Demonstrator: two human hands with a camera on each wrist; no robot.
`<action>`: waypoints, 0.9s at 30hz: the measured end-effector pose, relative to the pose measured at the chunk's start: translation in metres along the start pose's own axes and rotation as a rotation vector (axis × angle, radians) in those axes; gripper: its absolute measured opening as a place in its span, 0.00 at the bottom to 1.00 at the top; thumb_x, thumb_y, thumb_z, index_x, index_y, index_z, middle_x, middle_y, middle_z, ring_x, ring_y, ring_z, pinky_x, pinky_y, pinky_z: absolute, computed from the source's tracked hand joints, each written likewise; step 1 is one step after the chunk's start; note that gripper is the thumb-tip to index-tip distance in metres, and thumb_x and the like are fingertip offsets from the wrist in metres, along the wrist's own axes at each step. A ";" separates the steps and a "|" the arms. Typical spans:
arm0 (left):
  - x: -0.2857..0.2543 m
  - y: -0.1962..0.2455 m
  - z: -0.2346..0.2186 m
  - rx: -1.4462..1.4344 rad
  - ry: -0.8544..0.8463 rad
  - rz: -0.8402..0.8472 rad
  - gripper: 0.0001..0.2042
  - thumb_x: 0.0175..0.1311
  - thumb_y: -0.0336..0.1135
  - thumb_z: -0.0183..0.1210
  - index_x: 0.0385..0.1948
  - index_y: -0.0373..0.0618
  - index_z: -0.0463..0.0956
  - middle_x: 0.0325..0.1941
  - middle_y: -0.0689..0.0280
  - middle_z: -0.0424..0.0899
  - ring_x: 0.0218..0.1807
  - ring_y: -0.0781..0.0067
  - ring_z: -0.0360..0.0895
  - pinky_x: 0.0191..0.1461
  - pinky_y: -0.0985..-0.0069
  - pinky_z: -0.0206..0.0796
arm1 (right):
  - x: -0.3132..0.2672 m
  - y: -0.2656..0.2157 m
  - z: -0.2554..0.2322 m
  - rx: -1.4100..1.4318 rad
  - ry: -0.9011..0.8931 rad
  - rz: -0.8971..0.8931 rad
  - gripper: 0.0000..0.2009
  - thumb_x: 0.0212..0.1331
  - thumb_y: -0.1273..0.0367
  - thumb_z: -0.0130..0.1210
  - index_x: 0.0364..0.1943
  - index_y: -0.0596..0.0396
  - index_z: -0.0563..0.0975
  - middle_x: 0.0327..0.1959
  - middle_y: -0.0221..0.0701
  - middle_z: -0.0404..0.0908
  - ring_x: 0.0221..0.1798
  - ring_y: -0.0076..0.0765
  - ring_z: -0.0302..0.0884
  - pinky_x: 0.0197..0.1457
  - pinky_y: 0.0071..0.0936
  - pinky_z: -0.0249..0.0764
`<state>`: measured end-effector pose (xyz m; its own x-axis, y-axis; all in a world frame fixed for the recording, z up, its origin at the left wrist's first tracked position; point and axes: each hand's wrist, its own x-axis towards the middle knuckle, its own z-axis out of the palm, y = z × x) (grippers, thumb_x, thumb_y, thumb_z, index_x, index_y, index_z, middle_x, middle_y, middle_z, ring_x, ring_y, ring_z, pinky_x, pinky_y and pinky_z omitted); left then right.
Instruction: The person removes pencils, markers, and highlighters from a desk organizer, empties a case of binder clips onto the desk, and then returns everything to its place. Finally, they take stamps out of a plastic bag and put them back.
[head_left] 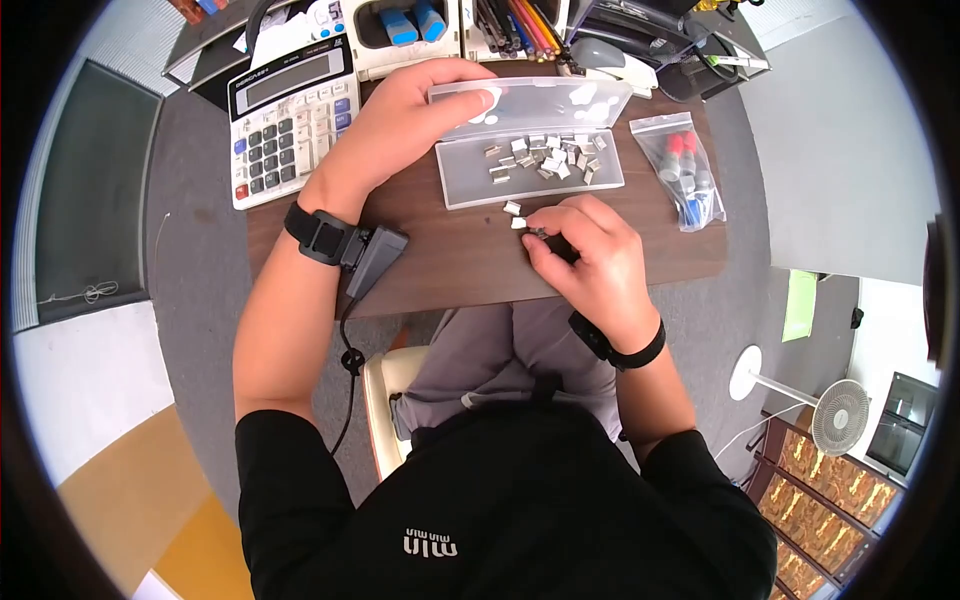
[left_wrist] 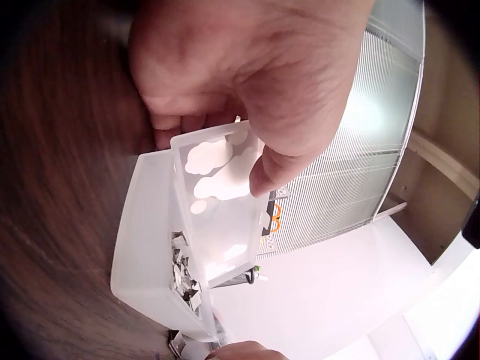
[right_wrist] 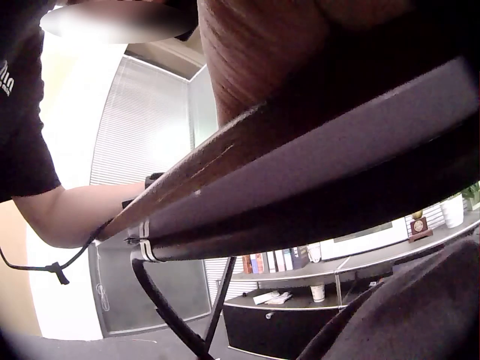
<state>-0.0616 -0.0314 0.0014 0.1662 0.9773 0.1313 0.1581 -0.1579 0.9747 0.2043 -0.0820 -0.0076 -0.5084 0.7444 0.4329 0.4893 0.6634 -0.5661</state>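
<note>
Holding the lid [head_left: 545, 105] of the open plastic case [head_left: 465, 175], the left hand [head_left: 415, 110] grips its edge, thumb inside. The right hand [head_left: 600, 255], its grip narrow, pinches a small metal clip [head_left: 538, 232] by the counter [head_left: 450, 260], near two loose clips [head_left: 517, 223].

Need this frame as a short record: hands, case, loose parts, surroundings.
left_hand: left hand grips the raised lid, thumb on its inner face
right_hand: right hand pinches a small metallic piece, partly hidden by fingers
case: translucent case, open, on the brown table
case_contents: pile of small metallic clips, exact count unclear
outside_case: two loose clips on the table, near the right fingertips
left_of_case: calculator
right_of_case: clear bag holding red-, grey- and blue-coloured items
behind_case: pencils
</note>
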 end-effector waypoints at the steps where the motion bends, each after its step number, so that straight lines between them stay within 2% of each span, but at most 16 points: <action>1: -0.001 -0.001 0.000 -0.009 0.002 -0.005 0.15 0.75 0.40 0.63 0.53 0.40 0.84 0.49 0.71 0.87 0.52 0.82 0.79 0.59 0.79 0.70 | 0.000 0.000 0.000 -0.005 0.000 -0.012 0.09 0.51 0.72 0.72 0.37 0.50 0.85 0.31 0.29 0.82 0.30 0.39 0.82 0.35 0.35 0.79; 8: -0.002 -0.002 -0.001 0.007 -0.002 0.014 0.14 0.74 0.39 0.63 0.53 0.40 0.84 0.49 0.71 0.87 0.51 0.82 0.79 0.58 0.79 0.70 | -0.001 -0.005 -0.001 -0.009 -0.012 0.030 0.09 0.52 0.75 0.67 0.38 0.49 0.85 0.30 0.30 0.81 0.31 0.40 0.82 0.35 0.37 0.79; 15: 0.000 -0.003 -0.001 -0.005 0.005 0.018 0.14 0.74 0.38 0.63 0.53 0.39 0.84 0.48 0.71 0.87 0.51 0.82 0.80 0.58 0.79 0.71 | -0.001 -0.004 0.001 -0.020 -0.013 0.011 0.10 0.53 0.75 0.67 0.40 0.51 0.85 0.30 0.30 0.81 0.32 0.39 0.83 0.36 0.35 0.80; 17: -0.002 -0.003 0.000 0.014 -0.001 0.028 0.14 0.74 0.38 0.63 0.53 0.39 0.83 0.48 0.71 0.87 0.51 0.82 0.80 0.58 0.79 0.71 | 0.000 -0.009 -0.002 0.003 -0.035 0.101 0.10 0.54 0.74 0.68 0.41 0.52 0.85 0.32 0.30 0.82 0.33 0.38 0.84 0.37 0.34 0.81; 27: -0.001 0.000 -0.001 0.027 -0.004 0.015 0.14 0.74 0.38 0.62 0.53 0.39 0.84 0.49 0.71 0.87 0.52 0.81 0.79 0.58 0.79 0.70 | 0.002 -0.012 -0.011 0.032 -0.068 0.225 0.10 0.56 0.72 0.71 0.41 0.56 0.84 0.34 0.32 0.82 0.30 0.33 0.81 0.34 0.30 0.79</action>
<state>-0.0624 -0.0322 0.0012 0.1723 0.9742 0.1456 0.1821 -0.1767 0.9673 0.2057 -0.0875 0.0079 -0.4359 0.8657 0.2461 0.5736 0.4779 -0.6653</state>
